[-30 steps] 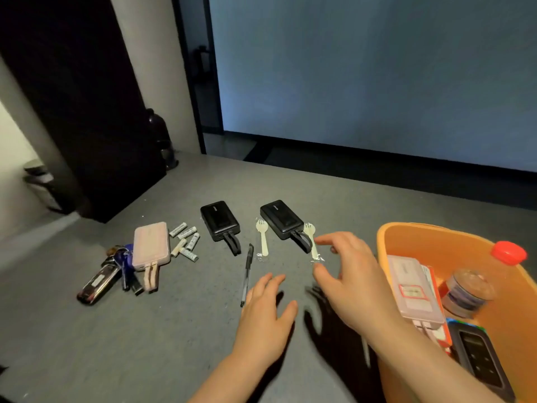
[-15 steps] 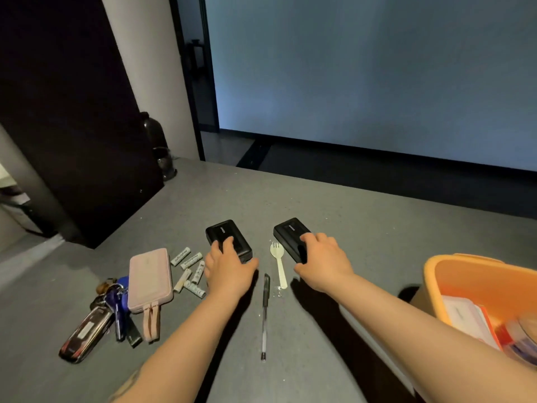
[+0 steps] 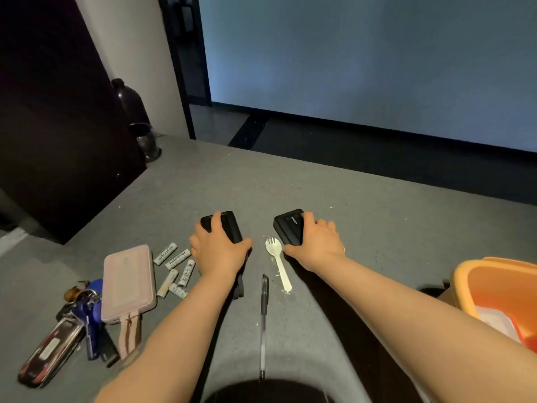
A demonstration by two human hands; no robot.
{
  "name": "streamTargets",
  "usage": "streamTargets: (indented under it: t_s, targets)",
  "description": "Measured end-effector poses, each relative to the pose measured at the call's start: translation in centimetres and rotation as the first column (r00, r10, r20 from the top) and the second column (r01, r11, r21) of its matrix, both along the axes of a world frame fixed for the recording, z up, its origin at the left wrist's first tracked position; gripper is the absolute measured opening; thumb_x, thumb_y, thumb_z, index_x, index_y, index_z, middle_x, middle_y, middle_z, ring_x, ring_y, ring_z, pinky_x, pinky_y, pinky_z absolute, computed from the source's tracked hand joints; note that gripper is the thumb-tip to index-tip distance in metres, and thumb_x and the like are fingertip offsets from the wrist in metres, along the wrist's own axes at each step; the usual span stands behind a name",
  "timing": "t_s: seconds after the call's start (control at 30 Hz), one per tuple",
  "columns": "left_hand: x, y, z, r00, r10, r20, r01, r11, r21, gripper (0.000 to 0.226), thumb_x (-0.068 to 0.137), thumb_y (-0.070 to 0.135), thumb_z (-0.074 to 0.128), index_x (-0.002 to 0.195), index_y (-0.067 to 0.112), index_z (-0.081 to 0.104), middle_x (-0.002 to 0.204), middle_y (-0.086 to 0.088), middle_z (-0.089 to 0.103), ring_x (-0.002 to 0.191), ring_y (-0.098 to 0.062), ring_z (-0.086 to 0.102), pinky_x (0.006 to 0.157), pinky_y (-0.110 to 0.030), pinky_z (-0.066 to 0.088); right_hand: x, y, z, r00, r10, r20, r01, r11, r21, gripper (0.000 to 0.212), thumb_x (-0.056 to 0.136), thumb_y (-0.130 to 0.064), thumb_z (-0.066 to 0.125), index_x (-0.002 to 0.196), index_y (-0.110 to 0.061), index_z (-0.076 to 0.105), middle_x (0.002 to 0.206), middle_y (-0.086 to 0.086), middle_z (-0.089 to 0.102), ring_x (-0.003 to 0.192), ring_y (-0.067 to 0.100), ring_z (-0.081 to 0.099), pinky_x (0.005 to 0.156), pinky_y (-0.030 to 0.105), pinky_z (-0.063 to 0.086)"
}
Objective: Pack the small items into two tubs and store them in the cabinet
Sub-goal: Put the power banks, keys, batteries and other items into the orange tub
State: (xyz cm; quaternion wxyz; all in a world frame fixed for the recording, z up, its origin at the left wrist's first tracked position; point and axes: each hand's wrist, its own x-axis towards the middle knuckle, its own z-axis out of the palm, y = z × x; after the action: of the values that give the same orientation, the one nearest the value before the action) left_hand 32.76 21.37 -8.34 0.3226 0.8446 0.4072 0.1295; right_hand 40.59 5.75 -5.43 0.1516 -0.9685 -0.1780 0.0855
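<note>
Here both hands sit at mid-frame, each curled over a black power bank: the left hand grips the left power bank, the right hand grips the right power bank. To lift well, I'd judge, keep thumbs under the near edges, mind the dangling strap, clear the white spork, then carry both to the orange tub at the right edge

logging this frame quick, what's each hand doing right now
Left hand: fingers curled over the left power bank, gripping it on the table.
Right hand: fingers curled over the right power bank, gripping it on the table.
</note>
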Motion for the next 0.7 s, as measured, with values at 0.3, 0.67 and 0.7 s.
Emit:
streamTargets:
  t_s: [0.3,0.67,0.7]
  targets:
    - [-3.6,-2.8,2.0,0.943,0.006,0.333,0.044,0.989,-0.142,0.083,0.063,0.028,0.08,0.137,0.037,0.043,0.14,0.0,0.048,0.127,-0.027,0.045,0.104,-0.05,0.041,-5.2,-4.4,6.0,0.987,-0.12,0.103,0.093,0.968,0.231,0.074,0.08,-0.052,0.062,0.139,-0.02,0.032,0.126,0.007,0.046,0.118,0.026,0.035,0.099,0.035,0.029]
    - [-8.5,-18.3,10.6,0.756,-0.437,0.487,0.508,0.861,-0.016,0.084,0.064,0.013,0.079,0.135,0.043,0.045,0.147,0.011,0.036,0.134,-0.009,0.029,0.102,-0.023,0.026,-14.2,-24.3,11.8,0.869,-0.466,0.165,0.412,0.867,0.281,0.074,0.069,-0.054,0.067,0.135,-0.029,0.041,0.122,0.001,0.054,0.117,0.024,0.043,0.098,0.044,0.039]
    - [-8.8,-19.4,10.7,0.74,-0.461,0.489,0.537,0.843,-0.018,0.085,0.064,0.013,0.079,0.135,0.044,0.044,0.147,0.011,0.036,0.134,-0.008,0.028,0.101,-0.023,0.026,-14.5,-25.5,11.2,0.864,-0.488,0.127,0.448,0.858,0.25,0.075,0.068,-0.055,0.067,0.133,-0.029,0.043,0.122,0.001,0.054,0.117,0.024,0.043,0.098,0.045,0.04]
